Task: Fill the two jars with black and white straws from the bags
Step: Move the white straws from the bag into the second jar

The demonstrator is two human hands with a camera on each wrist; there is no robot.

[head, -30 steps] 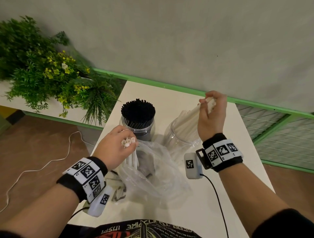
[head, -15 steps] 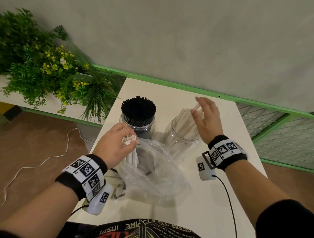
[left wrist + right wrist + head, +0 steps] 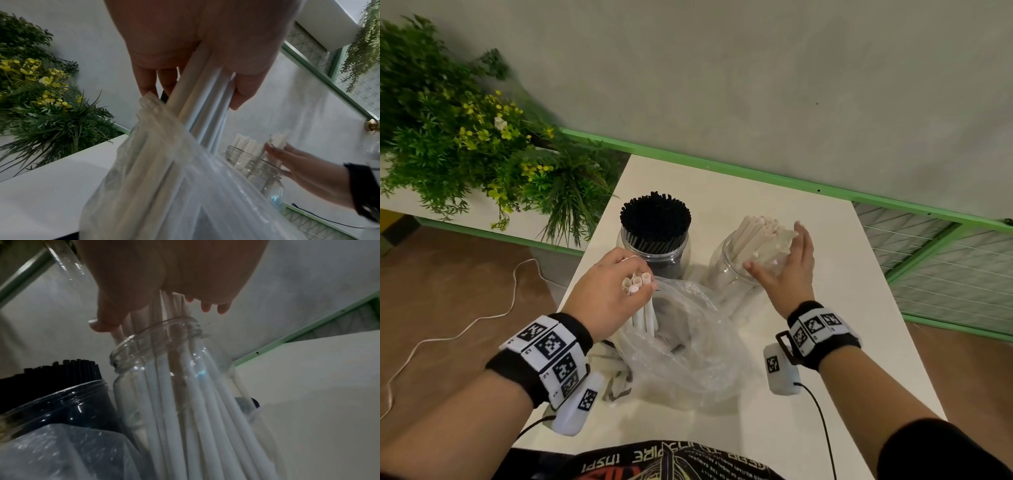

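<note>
A: Our right hand (image 3: 789, 270) has let go since a second ago. It's spread flat against the white straws (image 3: 758, 240) leaning in the clear jar (image 3: 726, 274).

B: So that batch is delivered. Our left hand (image 3: 613, 291) grips a few more straws (image 3: 637, 286) sticking out of the plastic bag (image 3: 688, 349) on the bench (image 3: 842, 291). The black-straw jar (image 3: 655, 236) looks packed, so we're nearly done, probably.

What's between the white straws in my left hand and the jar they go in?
The right hand is spread over the mouth of the white-straw jar, against the straws standing there. The white straws in the left hand are partly in the plastic bag.
</note>
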